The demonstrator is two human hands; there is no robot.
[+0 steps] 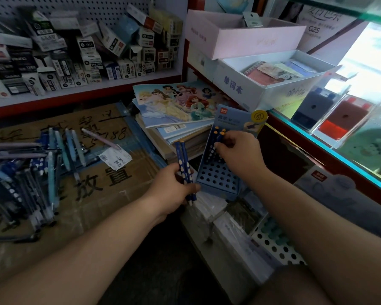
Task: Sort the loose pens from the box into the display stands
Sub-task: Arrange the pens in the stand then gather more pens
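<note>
Gripping two dark blue pens (182, 155) upright, white tips down, the left hand (174, 190) sits just beside the near left corner of the blue display stand (218, 179), with its fingers curled round the lower barrels. The right hand (240, 155) reaches over the stand's back rows and pinches a standing pen (216, 139) among the few set there. The holes toward the front edge are unfilled. The stand tilts, and its backing card leans toward a stack of books (174, 106). Loose pens (31, 172) lie heaped on the cardboard (119, 179) at far left, well apart from the stand, with bare cardboard between heap and left hand. The glass counter (339, 159) edge runs along the right, close beyond the right forearm. A white perforated stand (277, 245) lies beside that forearm.
</note>
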